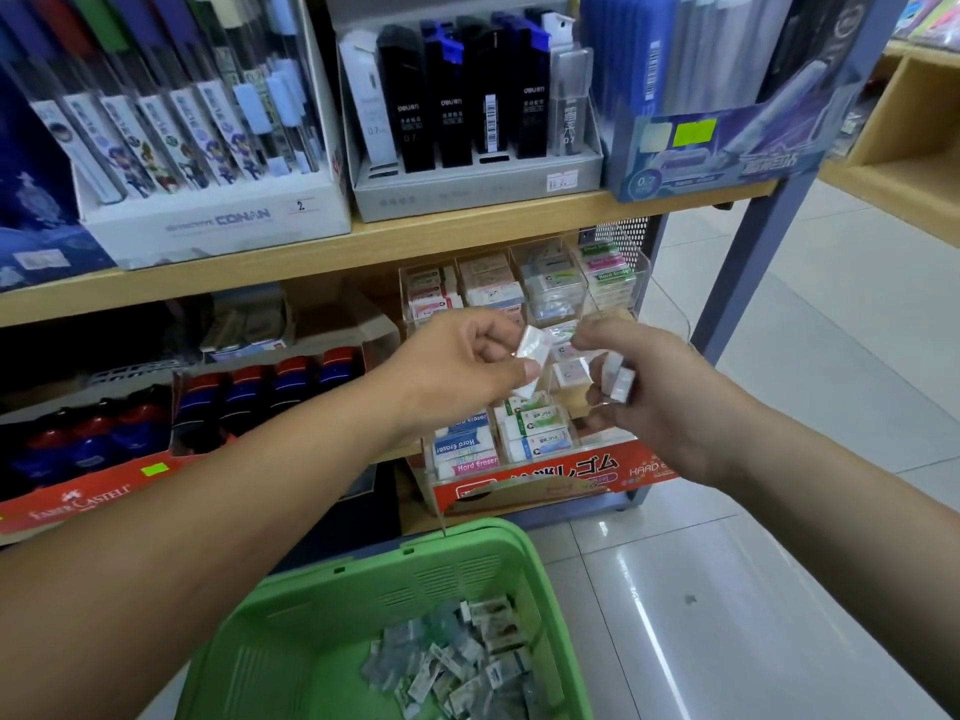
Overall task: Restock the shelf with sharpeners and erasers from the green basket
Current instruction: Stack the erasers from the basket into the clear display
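Observation:
My left hand (pixel 462 363) pinches a small wrapped white eraser (pixel 532 348) in front of the clear eraser rack (pixel 641 267) on the lower shelf. Just to its right, my right hand (pixel 660 392) holds a few wrapped erasers (pixel 618 379) in its curled fingers, its fingertips close to the left hand's eraser. The rack's compartments hold stacked erasers (pixel 530 426). Below, the green basket (pixel 467 553) sits near the floor with several loose wrapped erasers (pixel 462 662) in its bottom.
An orange eraser display box (pixel 561 475) stands under the rack. To the left sit a Faber-Castell box of red and blue sharpeners (pixel 93 433). The upper wooden shelf (pixel 363 241) carries pencil-lead boxes. A blue-grey shelf post (pixel 753 241) and tiled floor (pixel 779 563) lie right.

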`<state>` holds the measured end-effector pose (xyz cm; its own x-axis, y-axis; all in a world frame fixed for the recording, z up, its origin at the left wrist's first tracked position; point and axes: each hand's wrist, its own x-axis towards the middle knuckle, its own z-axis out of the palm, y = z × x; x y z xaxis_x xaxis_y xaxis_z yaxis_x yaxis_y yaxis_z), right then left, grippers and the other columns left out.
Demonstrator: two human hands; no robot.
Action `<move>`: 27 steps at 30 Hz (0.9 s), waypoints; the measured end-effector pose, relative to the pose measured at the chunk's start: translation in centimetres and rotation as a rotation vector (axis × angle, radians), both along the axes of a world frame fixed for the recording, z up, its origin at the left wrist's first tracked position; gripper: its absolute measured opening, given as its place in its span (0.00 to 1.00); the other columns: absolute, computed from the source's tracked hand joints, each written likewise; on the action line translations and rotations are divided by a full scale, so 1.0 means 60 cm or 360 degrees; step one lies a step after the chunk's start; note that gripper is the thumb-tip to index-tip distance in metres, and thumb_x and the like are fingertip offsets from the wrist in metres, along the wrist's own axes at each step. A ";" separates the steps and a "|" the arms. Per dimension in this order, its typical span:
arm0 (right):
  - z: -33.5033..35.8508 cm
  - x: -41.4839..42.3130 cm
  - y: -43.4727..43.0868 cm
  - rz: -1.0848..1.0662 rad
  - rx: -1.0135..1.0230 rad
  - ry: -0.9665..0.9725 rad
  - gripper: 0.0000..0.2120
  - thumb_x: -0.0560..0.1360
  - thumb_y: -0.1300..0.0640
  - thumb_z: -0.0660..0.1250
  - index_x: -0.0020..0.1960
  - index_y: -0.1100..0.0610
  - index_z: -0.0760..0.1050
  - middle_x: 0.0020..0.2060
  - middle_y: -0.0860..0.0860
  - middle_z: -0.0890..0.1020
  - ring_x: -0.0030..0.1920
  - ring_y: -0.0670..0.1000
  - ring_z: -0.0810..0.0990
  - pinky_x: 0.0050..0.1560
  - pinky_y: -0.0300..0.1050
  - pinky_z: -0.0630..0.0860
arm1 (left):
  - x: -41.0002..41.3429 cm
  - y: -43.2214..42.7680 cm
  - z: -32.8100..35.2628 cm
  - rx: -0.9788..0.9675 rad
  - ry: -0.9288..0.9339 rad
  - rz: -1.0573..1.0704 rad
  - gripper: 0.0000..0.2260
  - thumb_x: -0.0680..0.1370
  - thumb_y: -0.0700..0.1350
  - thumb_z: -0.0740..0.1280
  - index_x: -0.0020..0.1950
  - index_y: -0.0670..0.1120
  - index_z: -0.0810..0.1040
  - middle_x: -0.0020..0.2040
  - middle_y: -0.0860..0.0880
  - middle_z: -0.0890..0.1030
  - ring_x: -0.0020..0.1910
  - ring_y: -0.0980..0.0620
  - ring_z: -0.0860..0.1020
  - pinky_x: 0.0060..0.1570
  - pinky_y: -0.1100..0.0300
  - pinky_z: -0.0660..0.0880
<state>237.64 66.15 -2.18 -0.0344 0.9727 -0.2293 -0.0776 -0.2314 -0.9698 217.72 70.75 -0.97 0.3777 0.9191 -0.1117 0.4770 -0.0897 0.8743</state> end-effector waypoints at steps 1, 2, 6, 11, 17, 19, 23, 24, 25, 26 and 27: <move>0.005 0.005 0.001 0.0015 -0.0005 0.0060 0.08 0.82 0.65 0.64 0.61 0.63 0.76 0.44 0.54 0.84 0.41 0.44 0.87 0.42 0.38 0.81 | -0.006 0.001 -0.001 0.0006 0.0028 0.0011 0.06 0.79 0.43 0.73 0.56 0.50 0.83 0.45 0.48 0.86 0.37 0.57 0.83 0.35 0.65 0.78; 0.010 0.010 0.003 -0.0012 -0.0077 0.0166 0.11 0.81 0.67 0.63 0.63 0.64 0.75 0.49 0.56 0.86 0.48 0.48 0.88 0.48 0.43 0.83 | -0.009 0.001 -0.001 0.0018 0.0070 -0.0015 0.06 0.80 0.43 0.72 0.56 0.51 0.83 0.45 0.48 0.86 0.37 0.58 0.82 0.33 0.67 0.76; 0.005 0.039 0.000 -0.0178 -0.0221 0.0078 0.10 0.81 0.65 0.66 0.62 0.58 0.77 0.44 0.51 0.89 0.48 0.56 0.89 0.50 0.50 0.83 | 0.005 0.006 -0.005 0.0044 0.0252 -0.0150 0.11 0.80 0.40 0.72 0.61 0.51 0.83 0.51 0.49 0.83 0.49 0.54 0.82 0.46 0.60 0.83; -0.014 0.076 -0.016 -0.0406 -0.0008 -0.0639 0.08 0.81 0.47 0.68 0.54 0.51 0.79 0.43 0.48 0.86 0.40 0.53 0.87 0.39 0.47 0.82 | 0.059 0.018 -0.006 0.0010 0.0225 -0.0177 0.11 0.77 0.38 0.75 0.57 0.47 0.81 0.49 0.47 0.83 0.46 0.50 0.85 0.44 0.58 0.85; -0.027 0.111 -0.030 -0.0624 0.0084 -0.0603 0.08 0.80 0.46 0.67 0.51 0.49 0.79 0.41 0.46 0.86 0.41 0.51 0.88 0.42 0.50 0.85 | 0.150 0.038 -0.014 0.0100 0.0242 -0.0279 0.08 0.74 0.39 0.78 0.50 0.47 0.84 0.44 0.50 0.84 0.41 0.55 0.84 0.44 0.58 0.85; -0.040 0.118 -0.030 -0.0638 0.0097 -0.0602 0.07 0.80 0.47 0.68 0.51 0.49 0.80 0.39 0.44 0.86 0.40 0.48 0.87 0.41 0.47 0.83 | 0.179 0.045 -0.018 0.0174 0.0357 -0.0350 0.07 0.73 0.42 0.79 0.48 0.48 0.85 0.42 0.53 0.85 0.42 0.57 0.83 0.45 0.58 0.84; -0.051 0.133 -0.036 -0.0588 0.0125 -0.0466 0.05 0.81 0.51 0.69 0.51 0.52 0.82 0.35 0.43 0.85 0.35 0.44 0.86 0.30 0.34 0.75 | 0.216 0.053 -0.034 0.0222 0.0531 -0.0461 0.04 0.72 0.48 0.80 0.42 0.50 0.87 0.38 0.56 0.86 0.39 0.59 0.84 0.43 0.56 0.84; -0.052 0.137 -0.037 -0.0594 0.0127 -0.0402 0.05 0.81 0.53 0.69 0.51 0.54 0.83 0.33 0.42 0.84 0.31 0.43 0.84 0.28 0.32 0.73 | 0.221 0.055 -0.039 0.0207 0.0556 -0.0469 0.04 0.73 0.49 0.80 0.42 0.50 0.88 0.38 0.57 0.86 0.39 0.59 0.84 0.44 0.55 0.84; -0.055 0.140 -0.037 -0.0611 0.0131 -0.0345 0.06 0.81 0.54 0.70 0.51 0.55 0.83 0.30 0.41 0.83 0.28 0.41 0.82 0.26 0.31 0.71 | 0.226 0.056 -0.042 0.0199 0.0579 -0.0469 0.03 0.73 0.49 0.79 0.42 0.51 0.88 0.38 0.57 0.86 0.38 0.59 0.84 0.44 0.53 0.85; -0.055 0.143 -0.037 -0.0633 0.0132 -0.0302 0.06 0.81 0.55 0.70 0.51 0.56 0.83 0.28 0.41 0.81 0.26 0.40 0.80 0.26 0.30 0.71 | 0.231 0.056 -0.046 0.0203 0.0600 -0.0457 0.03 0.74 0.48 0.79 0.41 0.51 0.88 0.37 0.57 0.86 0.38 0.59 0.84 0.44 0.52 0.85; -0.057 0.147 -0.036 -0.0653 0.0125 -0.0272 0.06 0.81 0.56 0.69 0.51 0.57 0.83 0.27 0.40 0.80 0.25 0.40 0.79 0.25 0.30 0.71 | 0.236 0.056 -0.049 0.0212 0.0612 -0.0432 0.03 0.74 0.48 0.78 0.40 0.51 0.88 0.37 0.57 0.86 0.37 0.59 0.84 0.43 0.52 0.85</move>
